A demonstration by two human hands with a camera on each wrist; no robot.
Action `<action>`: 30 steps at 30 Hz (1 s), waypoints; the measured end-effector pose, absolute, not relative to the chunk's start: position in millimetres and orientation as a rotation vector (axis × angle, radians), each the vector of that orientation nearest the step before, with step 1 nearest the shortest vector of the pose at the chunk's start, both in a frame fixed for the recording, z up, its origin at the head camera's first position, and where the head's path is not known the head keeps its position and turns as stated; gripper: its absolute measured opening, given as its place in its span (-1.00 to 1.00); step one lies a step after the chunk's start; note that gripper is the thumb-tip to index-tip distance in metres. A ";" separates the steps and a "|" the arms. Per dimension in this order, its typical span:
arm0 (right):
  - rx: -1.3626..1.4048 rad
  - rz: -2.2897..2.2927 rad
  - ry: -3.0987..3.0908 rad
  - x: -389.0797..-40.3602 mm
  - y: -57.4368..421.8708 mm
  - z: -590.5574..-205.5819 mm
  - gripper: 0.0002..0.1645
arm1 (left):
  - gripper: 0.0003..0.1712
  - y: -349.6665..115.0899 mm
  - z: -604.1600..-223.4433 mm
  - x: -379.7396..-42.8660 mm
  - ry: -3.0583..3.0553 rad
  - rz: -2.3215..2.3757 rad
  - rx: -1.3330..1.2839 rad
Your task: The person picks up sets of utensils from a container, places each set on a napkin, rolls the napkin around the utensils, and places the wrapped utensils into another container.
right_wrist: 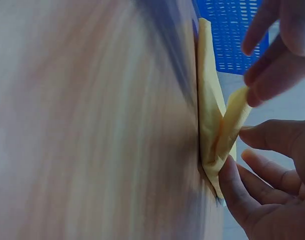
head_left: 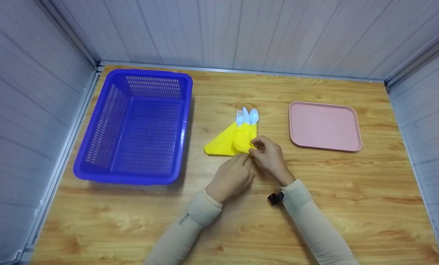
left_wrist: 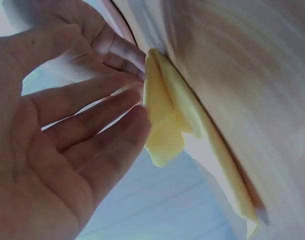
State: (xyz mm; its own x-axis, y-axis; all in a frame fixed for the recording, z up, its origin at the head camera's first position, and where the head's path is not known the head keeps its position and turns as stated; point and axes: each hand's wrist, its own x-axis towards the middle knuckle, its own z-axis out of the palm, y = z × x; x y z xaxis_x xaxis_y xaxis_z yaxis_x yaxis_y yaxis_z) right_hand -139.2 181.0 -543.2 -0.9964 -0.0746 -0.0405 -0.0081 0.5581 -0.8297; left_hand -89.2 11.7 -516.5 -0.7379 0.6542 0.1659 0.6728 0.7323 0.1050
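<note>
A yellow cloth napkin (head_left: 223,141) lies folded on the table, its left part a triangle and its right part a folded-over flap. A light blue fork (head_left: 239,117), knife (head_left: 246,115) and spoon (head_left: 254,115) stick out of its top edge side by side, handles hidden in the cloth. My left hand (head_left: 229,176) is at the napkin's near edge; in the left wrist view its fingers stretch out, fingertips at the raised yellow flap (left_wrist: 165,120). With thumb and finger my right hand (head_left: 269,154) pinches the flap's right side, close beside the left hand.
A blue plastic basket (head_left: 184,136) with slotted walls stands on the left of the wooden table (head_left: 337,209). To the right lies a pink tray (head_left: 324,127). Pale panel walls (head_left: 256,36) enclose the table at the back and both sides.
</note>
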 end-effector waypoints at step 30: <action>-0.772 -0.901 2.958 -143.4 176.9 -541.3 -0.58 | -0.26 8.1 -532.2 -99.5 -3.272 -0.116 -0.889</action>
State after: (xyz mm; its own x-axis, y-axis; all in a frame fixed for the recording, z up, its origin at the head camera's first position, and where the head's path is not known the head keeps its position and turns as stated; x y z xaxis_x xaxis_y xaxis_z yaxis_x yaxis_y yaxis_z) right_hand -143.4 176.9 -541.3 -0.8817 -0.4366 0.1790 -0.4623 0.7231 -0.5132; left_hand -99.5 8.1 -532.2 -0.8333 0.5062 -0.2223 0.4892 0.8624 0.1301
